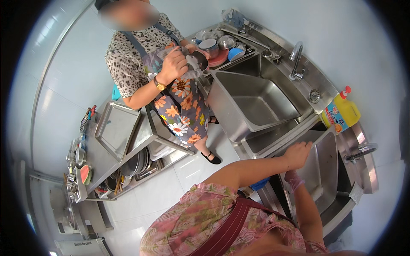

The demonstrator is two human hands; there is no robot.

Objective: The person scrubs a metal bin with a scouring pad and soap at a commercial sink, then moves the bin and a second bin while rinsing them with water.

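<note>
My left hand (298, 155) grips the upper rim of a deep stainless steel basin (328, 160), which sits tilted in the near sink. My right hand (291, 179), in a thin pinkish see-through glove, is at the basin's left side, just below my left wrist. Its fingers are mostly hidden, so whether it grips the edge does not show. A second steel basin (253, 99) rests tilted over the farther sink. Between the two sinks, by the wall, stands a yellow detergent jug (344, 110) with a red pump.
A co-worker in a flowered apron (182, 105) wipes a metal bowl (200, 60) with a grey cloth (192, 72). Stacked bowls (209, 46) crowd the far counter. Faucets (296, 59) rise behind the sinks. At left, a steel table (141, 136) bears a tray (118, 128) and watermelon (85, 174).
</note>
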